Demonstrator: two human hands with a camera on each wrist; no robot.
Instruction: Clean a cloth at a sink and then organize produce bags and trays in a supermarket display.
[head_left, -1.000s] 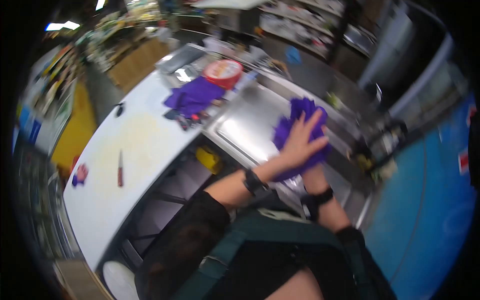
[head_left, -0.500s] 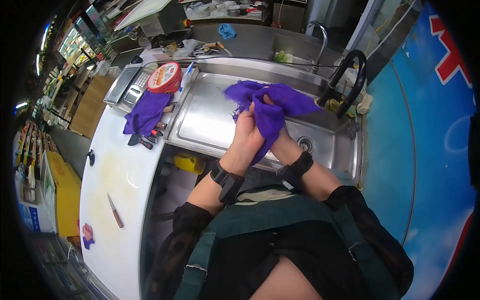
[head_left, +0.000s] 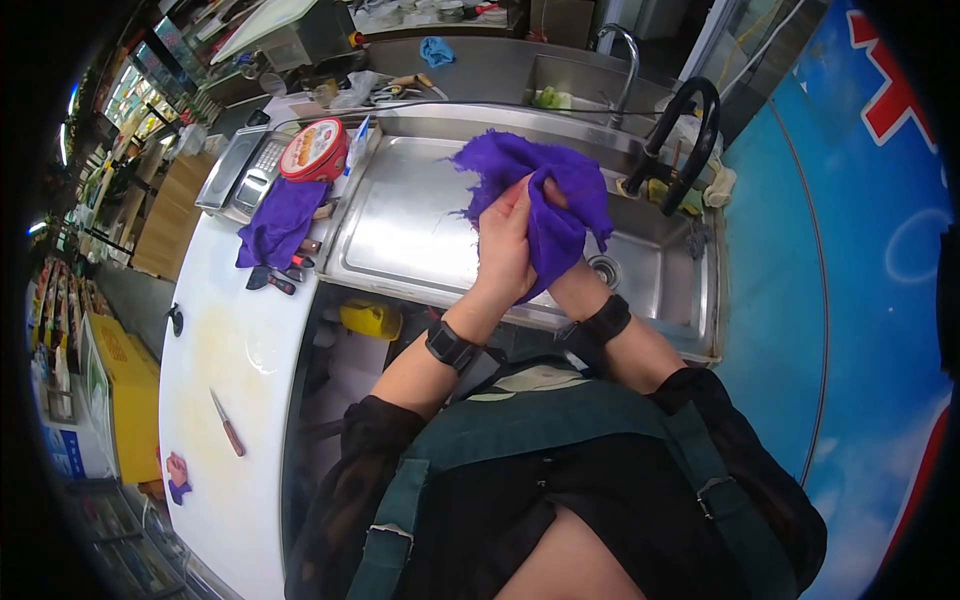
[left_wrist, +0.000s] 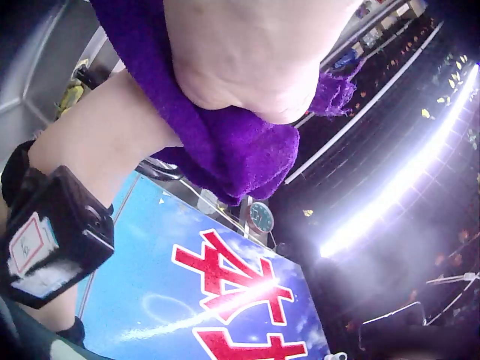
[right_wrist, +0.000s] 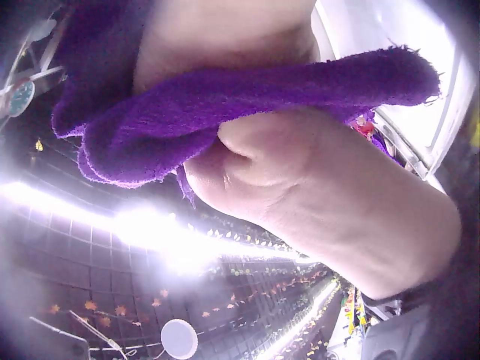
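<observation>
A purple cloth (head_left: 555, 230) with frayed edges is bunched between my two hands, above the metal sink unit (head_left: 400, 230). My left hand (head_left: 503, 240) grips its near left side, thumb uppermost. Folds of the cloth cover most of my right hand (head_left: 574, 288), which holds it from the right; its wrist and some fingertips show. In the left wrist view the cloth (left_wrist: 240, 154) wraps between the two hands and hangs in a fold. The right wrist view has the cloth (right_wrist: 157, 127) pressed between both palms.
On the white counter (head_left: 240, 320) at left are a knife (head_left: 228, 424), a second purple cloth (head_left: 282, 222) near knife handles, a red round tin (head_left: 314, 150) and a scale (head_left: 245, 180). A black faucet (head_left: 690, 150) arches over the basin; a blue panel (head_left: 770, 300) stands right.
Earlier my left hand lay spread over the bundled cloth; now its fingers are curled into it. Since half a second ago the cloth's right end has swung in and its far side has spread.
</observation>
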